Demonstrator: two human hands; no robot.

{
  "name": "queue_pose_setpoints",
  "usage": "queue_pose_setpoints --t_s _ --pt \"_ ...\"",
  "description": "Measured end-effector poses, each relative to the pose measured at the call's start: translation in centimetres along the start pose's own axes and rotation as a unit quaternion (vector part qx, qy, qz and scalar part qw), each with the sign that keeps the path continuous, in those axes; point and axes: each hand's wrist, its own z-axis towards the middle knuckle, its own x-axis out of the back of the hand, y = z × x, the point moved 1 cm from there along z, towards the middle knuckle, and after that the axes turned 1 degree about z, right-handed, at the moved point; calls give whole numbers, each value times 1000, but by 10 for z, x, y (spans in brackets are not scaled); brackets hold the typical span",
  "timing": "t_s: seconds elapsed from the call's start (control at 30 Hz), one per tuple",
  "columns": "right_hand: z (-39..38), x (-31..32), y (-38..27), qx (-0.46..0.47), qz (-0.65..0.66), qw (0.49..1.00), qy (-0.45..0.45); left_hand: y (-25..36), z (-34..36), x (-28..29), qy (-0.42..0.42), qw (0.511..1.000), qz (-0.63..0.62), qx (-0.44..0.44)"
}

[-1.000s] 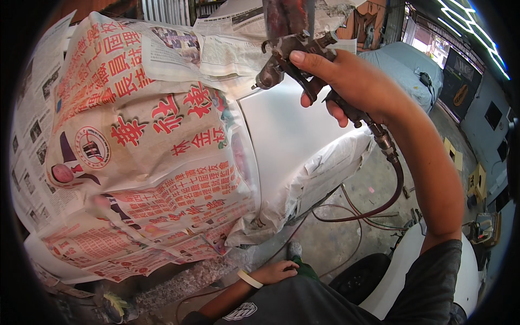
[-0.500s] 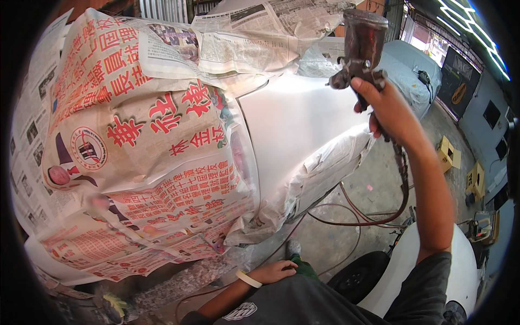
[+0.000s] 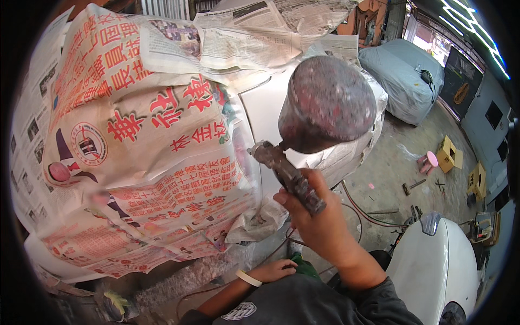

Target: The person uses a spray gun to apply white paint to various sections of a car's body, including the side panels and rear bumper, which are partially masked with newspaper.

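Observation:
My right hand (image 3: 319,227) grips a dark, paint-speckled spray gun (image 3: 287,179) with a round cup (image 3: 330,100) on top, held low over a white panel (image 3: 262,108). The gun's nozzle points left, near the panel's left edge. Newspaper sheets with red print (image 3: 151,173) cover the bodywork left of the panel, and crumpled masking paper (image 3: 254,225) edges it below. My left hand (image 3: 276,271), wearing a pale wristband, rests low by my green-clad leg, holding nothing visible, its fingers loosely bent.
A covered car (image 3: 398,81) stands behind at right. On the concrete floor lie hoses (image 3: 362,214), a pink stool (image 3: 428,162), cardboard boxes (image 3: 448,154) and tools (image 3: 411,187). A white rounded body with a wheel (image 3: 428,271) is at lower right.
My right hand and spray gun swung from high at the upper right down and leftward toward my body and the panel's left side, the gun turning. My left hand stayed in place.

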Motion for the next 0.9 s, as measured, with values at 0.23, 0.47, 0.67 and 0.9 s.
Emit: queue_pose_setpoints --t_s 0.23,0.47,0.67,0.9 --pt "1 -21 18 54 -23 997 52 -4 -4 3 4 1000 -20 9" --pt "-4 -8 42 -11 -15 988 156 4 -14 8 17 999 -25 25" --pt "-25 -11 61 -53 2 993 109 -2 -18 10 30 999 2 13" --pt "-50 -9 90 -82 78 991 67 1 -17 10 27 999 -2 34"
